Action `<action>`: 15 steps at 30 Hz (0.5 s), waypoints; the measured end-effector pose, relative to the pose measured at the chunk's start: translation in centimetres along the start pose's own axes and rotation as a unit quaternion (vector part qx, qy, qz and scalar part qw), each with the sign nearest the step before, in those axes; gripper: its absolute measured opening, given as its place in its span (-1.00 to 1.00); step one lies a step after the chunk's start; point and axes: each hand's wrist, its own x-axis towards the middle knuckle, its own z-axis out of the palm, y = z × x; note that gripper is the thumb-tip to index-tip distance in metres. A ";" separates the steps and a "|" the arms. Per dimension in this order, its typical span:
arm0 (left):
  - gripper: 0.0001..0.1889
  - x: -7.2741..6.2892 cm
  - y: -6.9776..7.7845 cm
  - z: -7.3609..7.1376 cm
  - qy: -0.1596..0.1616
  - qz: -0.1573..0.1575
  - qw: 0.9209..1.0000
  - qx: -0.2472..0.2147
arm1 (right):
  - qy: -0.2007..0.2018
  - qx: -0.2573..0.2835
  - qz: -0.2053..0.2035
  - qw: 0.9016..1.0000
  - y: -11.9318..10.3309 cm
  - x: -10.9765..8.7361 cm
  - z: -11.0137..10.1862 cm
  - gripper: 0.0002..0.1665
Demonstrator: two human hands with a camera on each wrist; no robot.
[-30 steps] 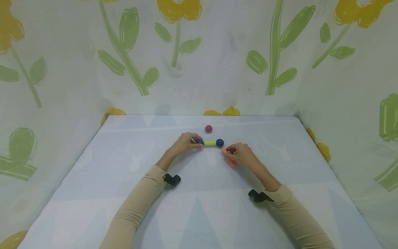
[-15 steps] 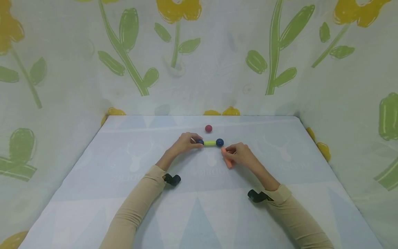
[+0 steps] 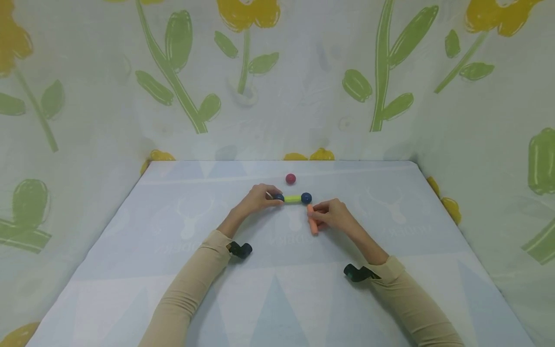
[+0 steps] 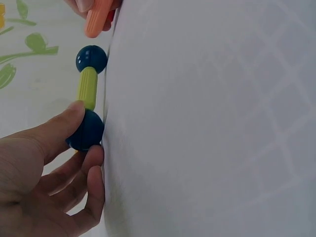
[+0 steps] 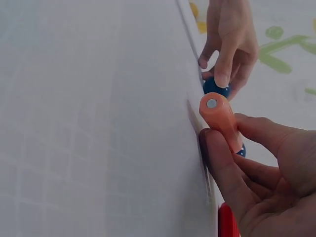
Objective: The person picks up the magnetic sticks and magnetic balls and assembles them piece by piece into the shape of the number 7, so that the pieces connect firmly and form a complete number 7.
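Note:
In the head view, my left hand (image 3: 260, 198) grips a dark blue ball (image 3: 279, 198) at the left end of a yellow-green rod (image 3: 292, 198). A second blue ball (image 3: 306, 198) sits on the rod's right end. Thumb and fingers lie around the near ball (image 4: 86, 131) in the left wrist view. My right hand (image 3: 334, 214) pinches an orange rod (image 3: 313, 226), whose far end is close to the second ball. A round silver-grey disc shows in the end of the orange rod (image 5: 217, 111) in the right wrist view. From there, the second ball is mostly hidden.
A red ball (image 3: 290, 179) lies beyond the yellow-green rod. Part of a red piece (image 5: 226, 222) shows below my right hand; its kind is unclear. The pale patterned tabletop (image 3: 260, 299) ends at flower-print cloth walls (image 3: 303, 111).
The orange rod has turned in my right hand, its near end swinging left, so it now points more straight away from me. My left hand and the balls have stayed put.

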 end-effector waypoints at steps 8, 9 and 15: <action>-0.60 0.1 -0.1 0.0 -0.002 -0.008 1.000 -0.003 | -0.020 0.073 0.021 0.997 -0.1 -0.1 0.3 -0.47; -0.60 0.1 -0.1 0.0 -0.002 -0.007 1.000 -0.003 | -0.022 0.081 0.023 0.996 -0.2 -0.1 0.3 -0.47; -0.60 0.2 -0.3 0.0 -0.003 0.000 1.000 -0.003 | -0.031 0.134 0.066 0.988 -0.5 0.1 0.6 -0.46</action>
